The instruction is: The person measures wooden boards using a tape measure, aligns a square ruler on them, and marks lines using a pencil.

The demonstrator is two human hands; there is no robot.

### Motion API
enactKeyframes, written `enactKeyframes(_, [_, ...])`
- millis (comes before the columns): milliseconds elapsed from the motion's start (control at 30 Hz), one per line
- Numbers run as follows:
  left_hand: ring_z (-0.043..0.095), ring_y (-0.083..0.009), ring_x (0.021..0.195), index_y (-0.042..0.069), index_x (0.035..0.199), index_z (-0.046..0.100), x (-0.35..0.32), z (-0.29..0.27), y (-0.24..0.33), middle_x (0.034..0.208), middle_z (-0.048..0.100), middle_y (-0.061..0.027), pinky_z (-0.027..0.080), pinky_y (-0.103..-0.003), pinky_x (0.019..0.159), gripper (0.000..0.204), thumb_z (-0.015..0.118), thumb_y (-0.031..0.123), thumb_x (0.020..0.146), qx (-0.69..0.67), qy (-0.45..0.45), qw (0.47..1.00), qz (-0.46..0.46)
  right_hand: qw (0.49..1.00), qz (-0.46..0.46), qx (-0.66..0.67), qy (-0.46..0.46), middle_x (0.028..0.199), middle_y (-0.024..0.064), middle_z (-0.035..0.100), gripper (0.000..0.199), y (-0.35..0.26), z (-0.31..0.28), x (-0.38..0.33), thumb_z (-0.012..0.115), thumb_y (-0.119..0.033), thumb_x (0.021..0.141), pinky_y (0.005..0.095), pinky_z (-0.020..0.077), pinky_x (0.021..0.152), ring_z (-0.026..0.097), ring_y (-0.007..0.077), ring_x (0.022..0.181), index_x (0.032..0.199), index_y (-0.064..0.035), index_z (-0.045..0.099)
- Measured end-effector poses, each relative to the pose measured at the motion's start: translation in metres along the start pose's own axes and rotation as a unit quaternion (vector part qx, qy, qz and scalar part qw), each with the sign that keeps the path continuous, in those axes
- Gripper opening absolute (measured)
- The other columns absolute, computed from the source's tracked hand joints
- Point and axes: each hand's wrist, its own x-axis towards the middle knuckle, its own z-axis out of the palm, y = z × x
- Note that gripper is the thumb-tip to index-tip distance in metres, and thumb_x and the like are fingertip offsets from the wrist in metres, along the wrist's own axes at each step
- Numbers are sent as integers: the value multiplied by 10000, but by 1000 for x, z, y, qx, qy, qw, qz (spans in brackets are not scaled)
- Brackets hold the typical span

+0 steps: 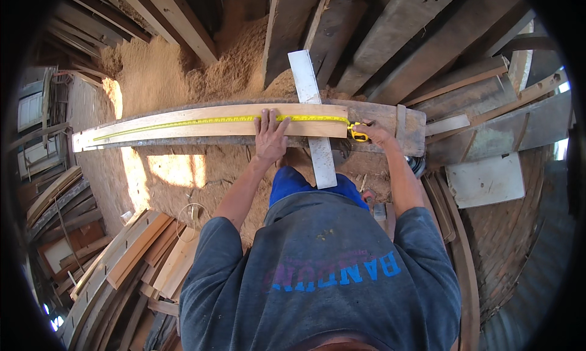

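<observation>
A long pale wooden board lies lengthwise on a narrow, weathered workbench. Along the board runs the yellow blade of a tape measure, drawn out to the far left end. My left hand rests on the board, its fingers stretched across the blade. At the board's right end, my right hand grips the black-and-yellow tape measure case. Between my hands a white strip crosses beneath the board and sticks out on both sides.
Sawdust is heaped behind the bench. Thick planks lean at the back right. Stacked boards lie at the lower left, and a white panel lies on the right. A thin looped cord is on the floor.
</observation>
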Motion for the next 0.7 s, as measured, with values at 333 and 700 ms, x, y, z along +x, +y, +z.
enactKeyframes(333, [225,-435,1432,49,1508,277,-27,-32,-17,1543,201,-302,225,-566,1153,859,710,414,861,-45,144,899,-410,976,-94,-42,-189,871,3,677,231,-14,14,-52,739,-297,823,271,473,739,603,111,827,917,-87,713])
enactKeyframes(700, [501,-53,615,139,910,494,-116,-74,-154,761,536,44,472,-201,544,195,446,244,1066,-784,425,307,-331,899,-169,-87,-395,1070,110,695,449,-29,142,-125,741,-324,840,340,473,934,621,232,1065,1210,-75,690])
